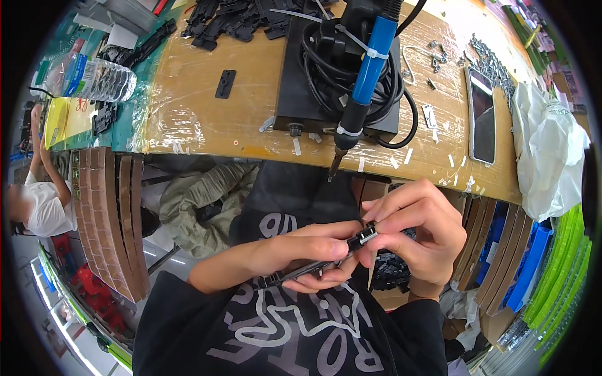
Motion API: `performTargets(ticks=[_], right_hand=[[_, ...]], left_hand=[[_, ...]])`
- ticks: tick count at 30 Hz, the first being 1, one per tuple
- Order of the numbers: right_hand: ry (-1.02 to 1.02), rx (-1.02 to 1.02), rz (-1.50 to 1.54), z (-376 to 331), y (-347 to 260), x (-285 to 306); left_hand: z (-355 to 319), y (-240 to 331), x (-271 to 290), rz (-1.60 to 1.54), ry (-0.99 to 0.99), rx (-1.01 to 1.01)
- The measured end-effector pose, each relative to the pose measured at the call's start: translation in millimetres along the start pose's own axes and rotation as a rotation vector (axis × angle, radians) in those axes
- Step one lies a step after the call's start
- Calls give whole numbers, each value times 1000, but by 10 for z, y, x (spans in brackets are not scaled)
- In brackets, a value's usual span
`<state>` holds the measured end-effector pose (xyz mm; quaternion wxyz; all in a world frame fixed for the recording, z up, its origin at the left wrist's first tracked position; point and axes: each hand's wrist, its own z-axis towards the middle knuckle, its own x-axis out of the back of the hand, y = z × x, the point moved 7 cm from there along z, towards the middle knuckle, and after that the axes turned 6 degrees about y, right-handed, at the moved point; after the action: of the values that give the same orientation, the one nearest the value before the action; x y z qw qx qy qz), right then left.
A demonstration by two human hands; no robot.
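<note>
Black plastic strip (313, 268), long, narrow and flat, lies slanted across the person's lap below the surface edge, its lower end near the left wrist and its upper end carrying a small blocky black clip with a pale glint (364, 236). The left hand (307, 254) is curled around the strip from the side, fingers closed under it and thumb along its top. The right hand (417, 235) pinches the clip end, fingertips bent inward and closed on it, so both hands grip the same piece and touch each other there. Just behind the right hand a heap of similar dark plastic parts (392, 266) sits in the lap area. Above, the wooden surface (213, 125) is glossy with clear tape and scattered with small white scraps. On it rests a flat black box (301, 81) bearing coiled black cable (326, 62) and a blue-handled soldering iron (367, 75) whose tip overhangs the edge. A phone (481, 116) lies to the right beside loose metal screws (483, 53), a crumpled white bag (549, 150) and a clear ribbed water bottle (94, 78) far left.
</note>
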<state>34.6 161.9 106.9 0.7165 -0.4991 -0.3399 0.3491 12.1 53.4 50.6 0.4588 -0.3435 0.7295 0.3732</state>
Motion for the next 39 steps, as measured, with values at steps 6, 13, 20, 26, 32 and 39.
performTargets(ticks=[6,13,20,26,32,39], right_hand=[[-7,-103,-80,-50,70,-13],[-12,-155,1,-131,255,-16],[-150,202,109,-247,55,-63],[104,86,367,-489,246,-41],[18,27,472,-582,643,-190],[72,-805,650,-924,1159,-460]], left_hand=[[-5,-8,82,88,27,14],[18,-33,166,150,26,-41],[44,-147,121,250,-82,-83],[130,-433,228,-213,-78,53],[123,-416,435,-219,-1,-24],[-95,51,824,400,703,-583]])
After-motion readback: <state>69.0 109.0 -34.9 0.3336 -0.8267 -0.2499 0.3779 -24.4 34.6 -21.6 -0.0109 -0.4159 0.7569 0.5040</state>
